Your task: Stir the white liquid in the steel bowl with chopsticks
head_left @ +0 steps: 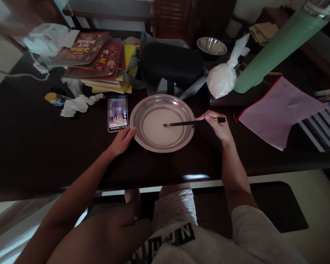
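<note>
Seated person at a dark wooden table (30, 146), seen from above. A round steel plate (162, 123) sits near the table's front edge, directly ahead of the person, holding a shallow pool of pale, milky liquid (158, 128) in its flat centre.

Right hand (218, 126): fingers closed in a grasp around the upper end of a pair of dark chopsticks (194, 123). The chopsticks lie nearly level, crossing the plate's right rim, with their tips in the liquid near the middle of the plate. The hand itself is just outside the rim, to the right.

Left hand (122, 141): loosely curled, fingertips resting against the plate's left rim; it grips nothing else.

Just beside the left hand, to the left of the plate, a smartphone (117, 113) lies flat with its screen lit. Farther left are crumpled white tissues (75, 104) and a small jar with a yellow lid (53, 98). Behind these stands a stack of books (99, 62) with red covers on top.

Behind the plate lies a black zip case (170, 64). To its right are a knotted plastic bag of white powder (224, 79), an empty steel bowl (211, 46), and a green cylinder (277, 47) that slants across the upper right. A pink zip pouch (280, 112) lies flat to the right of the right hand, well apart from the plate.
</note>
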The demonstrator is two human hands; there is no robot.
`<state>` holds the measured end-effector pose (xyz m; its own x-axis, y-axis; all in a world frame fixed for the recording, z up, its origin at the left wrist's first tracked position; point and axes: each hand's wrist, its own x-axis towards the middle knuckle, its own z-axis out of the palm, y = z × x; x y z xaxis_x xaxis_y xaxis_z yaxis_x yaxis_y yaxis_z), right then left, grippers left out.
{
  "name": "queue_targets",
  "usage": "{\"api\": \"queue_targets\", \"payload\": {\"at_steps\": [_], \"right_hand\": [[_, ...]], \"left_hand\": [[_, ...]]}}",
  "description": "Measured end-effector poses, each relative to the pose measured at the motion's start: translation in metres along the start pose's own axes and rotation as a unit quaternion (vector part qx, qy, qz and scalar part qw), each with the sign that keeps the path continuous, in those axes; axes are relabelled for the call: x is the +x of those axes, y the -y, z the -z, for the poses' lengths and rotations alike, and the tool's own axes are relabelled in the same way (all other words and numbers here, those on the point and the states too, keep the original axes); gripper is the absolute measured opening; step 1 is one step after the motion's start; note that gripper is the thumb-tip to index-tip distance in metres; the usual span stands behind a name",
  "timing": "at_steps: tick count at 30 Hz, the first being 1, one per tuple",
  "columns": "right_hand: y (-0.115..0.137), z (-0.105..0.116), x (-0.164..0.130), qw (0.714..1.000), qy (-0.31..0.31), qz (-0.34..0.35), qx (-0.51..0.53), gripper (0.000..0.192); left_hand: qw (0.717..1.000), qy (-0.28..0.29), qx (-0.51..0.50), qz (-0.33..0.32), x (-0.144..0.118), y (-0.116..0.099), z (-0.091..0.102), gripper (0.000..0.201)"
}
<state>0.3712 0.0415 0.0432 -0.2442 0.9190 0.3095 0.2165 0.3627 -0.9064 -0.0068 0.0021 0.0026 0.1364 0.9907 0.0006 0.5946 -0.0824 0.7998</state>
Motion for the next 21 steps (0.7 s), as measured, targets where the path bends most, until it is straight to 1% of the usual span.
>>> {"api": "queue_targets", "payload": {"at_steps": [2,6,7,9,11,13,15,16,17,20,21], "right_hand": [[0.0005,0.0005,-0.0003,1.000,-0.001,-0.006,0.000,0.029],[-0.0008,-0.0007,-0.0003,0.999,0.050,-0.005,0.008,0.026],[-0.0012,-0.0007,-0.0001,0.999,0.045,-0.004,0.009,0.024],[-0.0014,0.0001,0.0001,1.000,0.013,-0.005,0.010,0.024],[-0.0013,0.0010,0.0001,1.000,-0.009,-0.009,0.012,0.027],[-0.0011,0.0009,0.0001,1.000,0.008,-0.008,0.011,0.029],[-0.0012,0.0002,0.0002,0.999,0.040,-0.005,0.007,0.027],[-0.0014,-0.0001,0.0003,0.999,0.046,-0.003,0.005,0.026],[-0.0015,-0.0002,0.0004,0.999,0.040,-0.003,0.004,0.026],[-0.0019,0.0006,0.0005,1.000,-0.005,-0.010,0.006,0.028],[-0.0019,0.0007,0.0005,1.000,-0.012,-0.012,0.007,0.029]], "left_hand": [[1.000,0.003,-0.012,-0.008,0.0000,0.0001,-0.0001,0.073],[1.000,-0.001,-0.017,-0.010,0.0005,0.0022,-0.0005,0.072],[1.000,-0.003,-0.016,-0.008,0.0007,0.0027,-0.0007,0.072],[1.000,-0.003,-0.016,-0.005,0.0009,0.0031,-0.0008,0.073],[1.000,-0.002,-0.018,-0.005,0.0008,0.0025,-0.0007,0.074],[1.000,0.001,-0.020,-0.005,0.0005,0.0014,-0.0004,0.075],[1.000,0.002,-0.021,-0.004,0.0003,0.0006,-0.0001,0.075],[1.000,0.000,-0.020,-0.004,0.0002,0.0005,0.0000,0.075],[1.000,-0.002,-0.019,-0.004,0.0002,0.0005,0.0000,0.074],[1.000,-0.001,-0.020,-0.007,0.0004,0.0008,0.0000,0.074],[1.000,0.000,-0.019,-0.007,0.0005,0.0007,0.0000,0.075]]}}
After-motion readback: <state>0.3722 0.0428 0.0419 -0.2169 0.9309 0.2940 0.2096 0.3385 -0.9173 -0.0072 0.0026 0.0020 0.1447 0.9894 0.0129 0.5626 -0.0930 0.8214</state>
